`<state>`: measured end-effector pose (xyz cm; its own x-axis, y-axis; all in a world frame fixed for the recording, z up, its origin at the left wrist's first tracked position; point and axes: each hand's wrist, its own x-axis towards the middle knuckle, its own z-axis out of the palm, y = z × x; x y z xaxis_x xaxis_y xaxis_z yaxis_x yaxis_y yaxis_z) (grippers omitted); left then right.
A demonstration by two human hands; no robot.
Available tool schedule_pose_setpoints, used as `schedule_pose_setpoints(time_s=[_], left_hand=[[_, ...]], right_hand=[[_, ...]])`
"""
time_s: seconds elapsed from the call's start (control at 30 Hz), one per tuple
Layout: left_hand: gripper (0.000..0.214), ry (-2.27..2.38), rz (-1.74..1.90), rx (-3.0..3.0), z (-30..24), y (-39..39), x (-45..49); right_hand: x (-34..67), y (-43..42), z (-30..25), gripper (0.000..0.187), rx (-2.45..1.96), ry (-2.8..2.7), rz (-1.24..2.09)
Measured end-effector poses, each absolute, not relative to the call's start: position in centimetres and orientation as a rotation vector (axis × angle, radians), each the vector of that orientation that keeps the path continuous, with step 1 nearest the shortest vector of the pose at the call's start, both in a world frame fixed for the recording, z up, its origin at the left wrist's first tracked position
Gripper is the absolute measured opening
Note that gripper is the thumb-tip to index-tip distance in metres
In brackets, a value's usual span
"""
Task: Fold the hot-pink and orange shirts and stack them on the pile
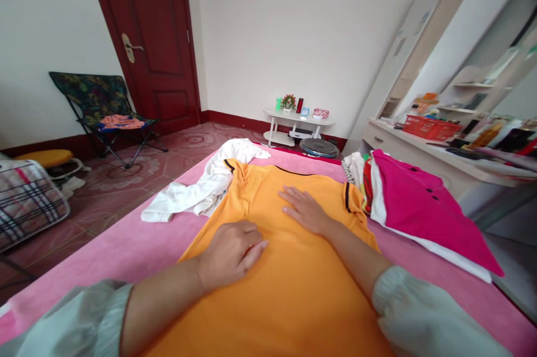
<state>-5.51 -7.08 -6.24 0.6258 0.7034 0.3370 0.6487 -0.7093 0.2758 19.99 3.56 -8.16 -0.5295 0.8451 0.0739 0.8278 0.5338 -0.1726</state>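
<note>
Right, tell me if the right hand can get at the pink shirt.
Probably yes: the right hand lies flat on the orange shirt, and nothing stands between it and the pink shirt.

Bright, even daylight, diffuse; shadows soft and faint. Mild glare on the mirror [509, 60] at right. Wide-angle bending at frame edges; near sleeves [419, 318] slightly soft, centre sharp.

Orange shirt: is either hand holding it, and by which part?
Nothing is held: the left hand and right hand lie palm-down on the orange shirt.
</note>
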Motion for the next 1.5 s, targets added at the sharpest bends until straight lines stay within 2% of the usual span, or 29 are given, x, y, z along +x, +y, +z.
schedule_pose_setpoints(time_s=[0.13,0.3,0.37,0.53,0.73,0.8,0.93,1.0,1.07,1.13,1.2,1.3,1.5], left_hand=[[0.033,1.093,0.587,2.737,-6.4,-6.9,-5.3],[0.026,1.451,1.023,2.31,-7.0,-4.6,-6.4],[0.017,1.564,1.173,2.165,-7.8,-3.3,-7.0],[0.041,1.644,1.122,2.205,-9.6,-2.0,-7.6],[0.045,1.78,0.975,2.267,-9.2,-2.5,-7.0],[0.045,1.8,0.97,2.272,-9.2,-2.5,-7.0],[0.047,1.808,0.948,2.269,-9.3,-2.5,-7.0],[0.048,1.821,0.921,2.265,-9.3,-2.6,-7.1],[0.049,1.84,0.902,2.262,-9.2,-2.7,-7.0],[0.048,1.858,0.891,2.267,-9.0,-2.8,-6.9],[0.047,1.865,0.886,2.28,-8.9,-2.8,-6.8],[0.045,1.858,0.864,2.318,-8.8,-2.9,-6.8],[0.036,1.792,0.759,2.465,-8.3,-3.2,-6.6]], right_hand=[[23.5,8.3,-8.9,0.053,-1.917,-2.371,0.079],[21.9,9.2,-8.2,0.05,-2.225,-2.079,-0.001],[19.5,7.2,-7.8,0.049,-2.154,-2.073,-0.081],[18.5,2.1,-7.3,0.048,-1.384,-2.539,-0.137],[23.5,2.7,-5.9,0.037,-2.05,-2.253,-0.404],[21.9,1.7,-5.3,0.037,-1.906,-2.319,-0.389],[18.0,-1.2,-5.3,0.039,-1.135,-2.716,-0.075],[18.0,-1.2,-5.6,0.039,-1.251,-2.674,-0.016],[18.6,-0.5,-5.8,0.037,-1.612,-2.479,-0.099],[18.5,0.0,-5.7,0.034,-1.746,-2.36,-0.187],[17.4,-0.4,-5.6,0.031,-1.532,-2.461,-0.175],[15.3,-0.8,-5.8,0.035,-1.093,-2.683,0.021],[16.0,4.7,-6.8,0.039,-1.407,-2.236,0.134]])
